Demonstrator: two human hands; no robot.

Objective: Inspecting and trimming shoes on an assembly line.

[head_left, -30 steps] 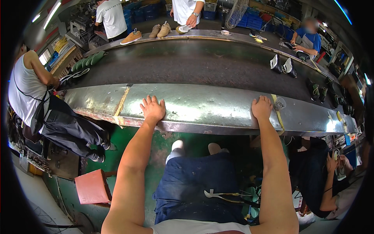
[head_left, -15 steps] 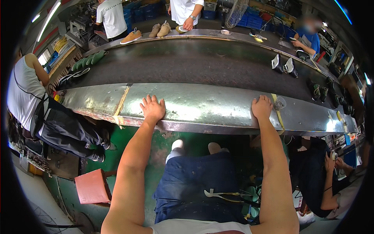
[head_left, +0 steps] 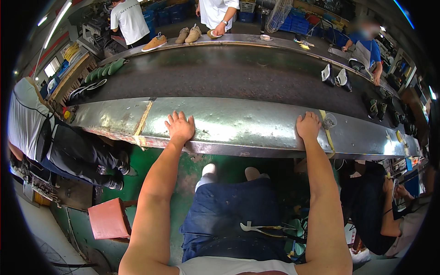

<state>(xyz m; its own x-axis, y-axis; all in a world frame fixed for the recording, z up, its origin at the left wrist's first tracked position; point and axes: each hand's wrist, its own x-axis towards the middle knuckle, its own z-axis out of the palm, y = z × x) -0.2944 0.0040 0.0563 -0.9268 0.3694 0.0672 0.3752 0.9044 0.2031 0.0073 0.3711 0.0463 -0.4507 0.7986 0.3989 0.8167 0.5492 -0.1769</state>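
Observation:
My left hand (head_left: 179,128) lies flat, fingers spread, on the shiny metal ledge (head_left: 243,126) at the near side of a dark conveyor belt (head_left: 220,75). My right hand (head_left: 308,126) rests on the same ledge further right, fingers curled over it, holding nothing. A small clear cup (head_left: 329,121) stands just right of my right hand. Two black-and-white shoes (head_left: 336,77) ride on the belt beyond it. My knees in blue jeans (head_left: 233,211) show below the ledge.
Tan shoes (head_left: 189,35) and an orange shoe (head_left: 154,43) sit at the belt's far edge near two standing people in white. Green insoles (head_left: 104,71) lie at the belt's left end. A seated person (head_left: 41,133) is at my left, another (head_left: 389,206) at my right. A red stool (head_left: 107,219) stands on the green floor.
The black-and-white shoes on the belt have shifted slightly to the right. My hands have stayed on the ledge.

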